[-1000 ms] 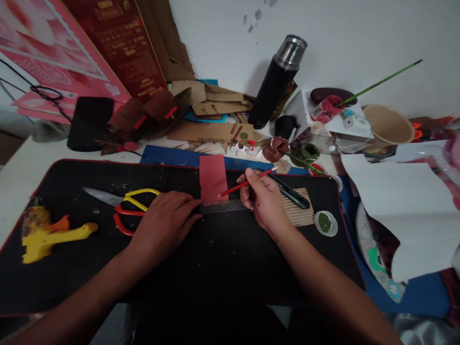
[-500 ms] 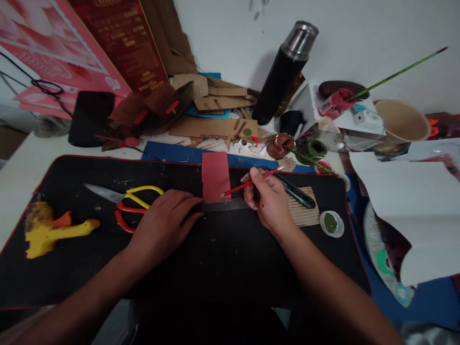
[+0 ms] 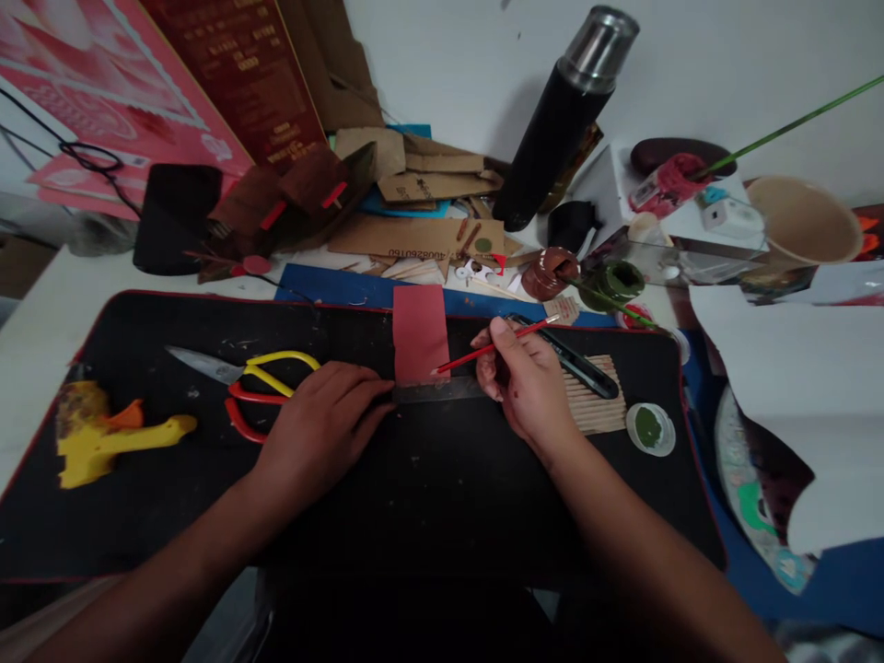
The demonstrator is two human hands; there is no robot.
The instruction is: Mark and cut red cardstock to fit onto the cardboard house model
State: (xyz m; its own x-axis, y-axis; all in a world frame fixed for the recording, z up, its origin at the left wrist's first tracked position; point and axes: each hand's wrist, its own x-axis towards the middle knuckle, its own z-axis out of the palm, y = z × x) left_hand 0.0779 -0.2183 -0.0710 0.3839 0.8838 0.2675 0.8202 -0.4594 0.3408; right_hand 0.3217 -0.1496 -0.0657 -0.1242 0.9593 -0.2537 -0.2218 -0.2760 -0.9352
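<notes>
A red paper piece (image 3: 421,330) lies on the black mat (image 3: 414,497), with a clear ruler (image 3: 438,390) along its near edge. My left hand (image 3: 321,419) has its fingertips closed on the ruler's left end. In my right hand (image 3: 525,378) is a red pencil (image 3: 470,355), slanting down so that its tip is at the lower part of the red paper. The right hand's lower fingers are near the ruler's right end; whether they touch it is unclear. Scissors (image 3: 238,373) with yellow and red handles lie just left of my left hand.
A yellow glue gun (image 3: 103,437) lies at the mat's left. To the right are a dark cutter (image 3: 580,364), corrugated card (image 3: 595,414) and a small cup of green paint (image 3: 650,429). Behind stand a black flask (image 3: 559,120), paint jars (image 3: 549,273) and cardboard scraps (image 3: 428,235).
The camera view has shifted slightly, so most things appear a little farther right. Both hands keep nearly the same pose, and the pencil tip remains over the red paper.
</notes>
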